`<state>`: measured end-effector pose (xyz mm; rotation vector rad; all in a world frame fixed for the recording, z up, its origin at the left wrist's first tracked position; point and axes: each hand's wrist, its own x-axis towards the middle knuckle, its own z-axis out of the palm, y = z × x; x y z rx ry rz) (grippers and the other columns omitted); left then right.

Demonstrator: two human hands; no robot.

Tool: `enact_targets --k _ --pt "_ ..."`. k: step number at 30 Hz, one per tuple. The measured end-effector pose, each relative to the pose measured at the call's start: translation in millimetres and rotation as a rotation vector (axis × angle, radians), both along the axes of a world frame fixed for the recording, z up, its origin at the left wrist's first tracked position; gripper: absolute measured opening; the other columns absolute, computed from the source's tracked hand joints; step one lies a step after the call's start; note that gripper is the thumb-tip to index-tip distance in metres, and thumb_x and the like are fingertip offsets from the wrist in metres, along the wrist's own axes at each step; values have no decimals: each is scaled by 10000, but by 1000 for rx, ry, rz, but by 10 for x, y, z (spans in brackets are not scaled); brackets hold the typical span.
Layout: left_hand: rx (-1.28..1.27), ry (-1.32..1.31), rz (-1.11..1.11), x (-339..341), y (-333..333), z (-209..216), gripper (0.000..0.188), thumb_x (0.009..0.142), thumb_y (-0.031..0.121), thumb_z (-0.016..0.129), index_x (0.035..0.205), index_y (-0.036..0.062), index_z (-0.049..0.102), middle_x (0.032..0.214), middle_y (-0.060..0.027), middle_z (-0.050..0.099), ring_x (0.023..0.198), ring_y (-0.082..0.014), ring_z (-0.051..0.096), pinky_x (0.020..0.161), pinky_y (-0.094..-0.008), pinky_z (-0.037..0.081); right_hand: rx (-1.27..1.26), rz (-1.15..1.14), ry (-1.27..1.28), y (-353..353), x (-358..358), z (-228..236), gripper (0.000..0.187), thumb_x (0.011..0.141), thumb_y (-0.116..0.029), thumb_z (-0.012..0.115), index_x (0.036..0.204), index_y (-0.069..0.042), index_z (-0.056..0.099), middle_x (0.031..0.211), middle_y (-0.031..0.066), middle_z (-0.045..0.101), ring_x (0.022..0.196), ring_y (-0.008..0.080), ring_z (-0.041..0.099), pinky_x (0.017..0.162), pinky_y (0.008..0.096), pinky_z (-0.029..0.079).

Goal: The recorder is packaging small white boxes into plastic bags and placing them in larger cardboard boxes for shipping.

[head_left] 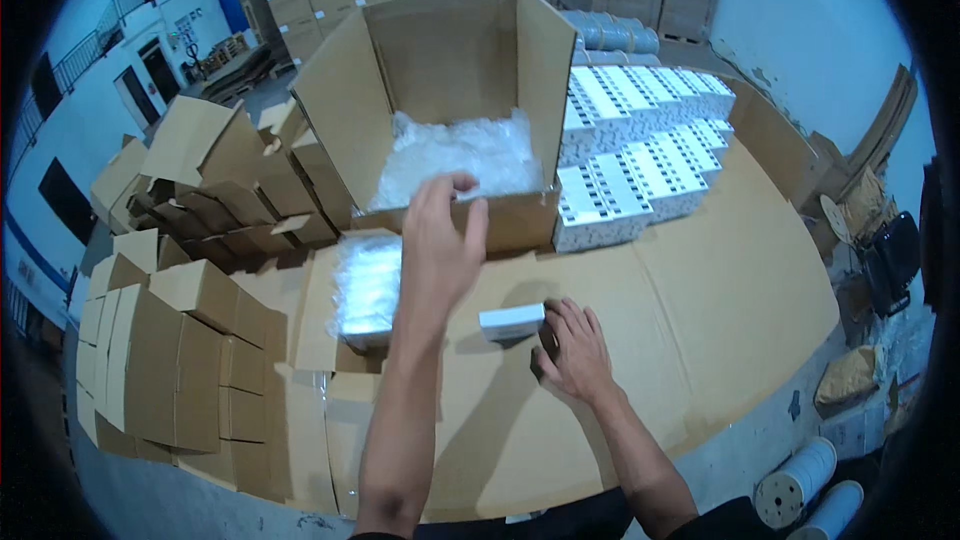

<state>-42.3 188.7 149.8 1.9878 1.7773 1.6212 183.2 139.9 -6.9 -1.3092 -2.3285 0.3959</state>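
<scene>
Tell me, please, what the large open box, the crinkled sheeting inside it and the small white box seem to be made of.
Large open box: matte brown cardboard, likely corrugated, judging by its stiff, folded panels.
Crinkled sheeting: translucent, shiny plastic, perhaps bubble wrap, from its puckered highlights.
Small white box: probably smooth card, given its crisp edges, though plastic is possible.

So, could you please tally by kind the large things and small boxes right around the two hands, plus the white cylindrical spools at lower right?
Tall open brown cardboard carton: 1
Shiny clear-plastic bundle: 1
Small flat white box: 1
White cylindrical spools: 2
Total: 5
</scene>
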Motion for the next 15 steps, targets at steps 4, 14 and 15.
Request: enact_targets --k 4,14,15 --pt "-235 161 74 -661 1191 230 317 889 159 692 1137 -35 652 1120 -238 692 1043 -399 665 925 -461 520 116 -1 30 -25 34 12 556 821 -299 685 1292 -30 563 1441 159 511 1402 350 407 1166 551 282" --pt "-638 321 456 -1134 2469 -304 446 835 321 766 1125 -14 713 1199 -278 681 1143 -432 656 959 -487 542 65 -26 -26 16 12 100 532 815 -335 662 1249 -34 595 1417 138 509 1387 327 404 1145 549 293" --pt "-653 337 419 -1181 2458 -325 386 841 257 749 1111 -18 727 1237 -278 668 1146 -446 651 954 -498 551 57 -11 -26 -3 9 107 534 819 -341 658 1252 -35 594 1425 138 503 1391 327 398 1147 547 289"
